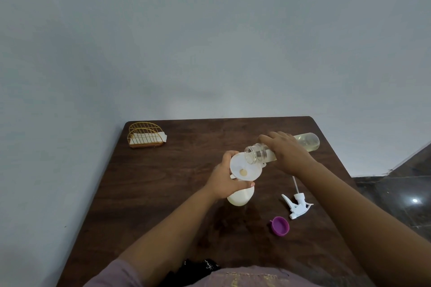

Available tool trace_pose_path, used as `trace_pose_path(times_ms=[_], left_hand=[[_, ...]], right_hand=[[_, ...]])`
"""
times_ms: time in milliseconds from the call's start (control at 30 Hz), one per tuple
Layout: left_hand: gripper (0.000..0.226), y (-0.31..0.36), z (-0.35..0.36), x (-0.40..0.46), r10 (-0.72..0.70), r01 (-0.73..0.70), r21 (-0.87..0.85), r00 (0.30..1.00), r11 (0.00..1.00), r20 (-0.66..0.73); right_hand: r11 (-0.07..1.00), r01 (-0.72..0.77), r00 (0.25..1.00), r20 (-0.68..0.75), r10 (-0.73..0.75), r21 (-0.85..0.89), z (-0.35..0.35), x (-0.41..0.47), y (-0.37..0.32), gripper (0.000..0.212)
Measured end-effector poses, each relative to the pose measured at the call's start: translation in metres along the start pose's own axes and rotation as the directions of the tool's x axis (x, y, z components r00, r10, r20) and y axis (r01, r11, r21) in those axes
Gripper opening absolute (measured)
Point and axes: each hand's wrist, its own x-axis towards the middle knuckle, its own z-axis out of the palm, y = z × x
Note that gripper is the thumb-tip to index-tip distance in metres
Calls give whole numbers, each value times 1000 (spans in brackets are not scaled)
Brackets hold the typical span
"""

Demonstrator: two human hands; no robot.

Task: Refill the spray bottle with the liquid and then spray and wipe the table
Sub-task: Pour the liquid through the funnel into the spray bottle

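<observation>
A white spray bottle [241, 197] stands on the brown table [163, 182] with a white funnel [242, 168] in its neck. My left hand [224, 182] grips the bottle's neck just under the funnel. My right hand [286, 151] holds a clear bottle [305, 142] of pale yellow liquid, tipped almost flat, its open mouth [253, 154] over the funnel's rim. The white trigger spray head [297, 206] with its tube lies on the table to the right. A purple cap [280, 226] lies beside it, nearer to me.
A gold wire napkin holder [145, 136] with white napkins sits at the table's far left corner. The wall runs behind and to the left of the table. Dark tiled floor [401, 193] shows past the table's right edge.
</observation>
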Motion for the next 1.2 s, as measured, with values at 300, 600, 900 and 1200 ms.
trace_pose_path(times_ms=[300,600,900,1200], left_hand=[[88,3,1,-3,-24,24,-10,1000,1000,-12],[86,7,2,-6,-59,59,-5,997,998,-44],[84,11,3,-7,-76,76,0,996,997,-56],[84,11,4,-8,-79,79,6,995,997,-67]], right_hand=[[1000,23,1000,5,-23,-18,0,3,1,45],[998,69,997,37,-68,-15,0,9,4,49],[994,105,994,21,-105,-13,-3,10,5,44],[991,129,992,14,-128,-20,-3,13,4,45]])
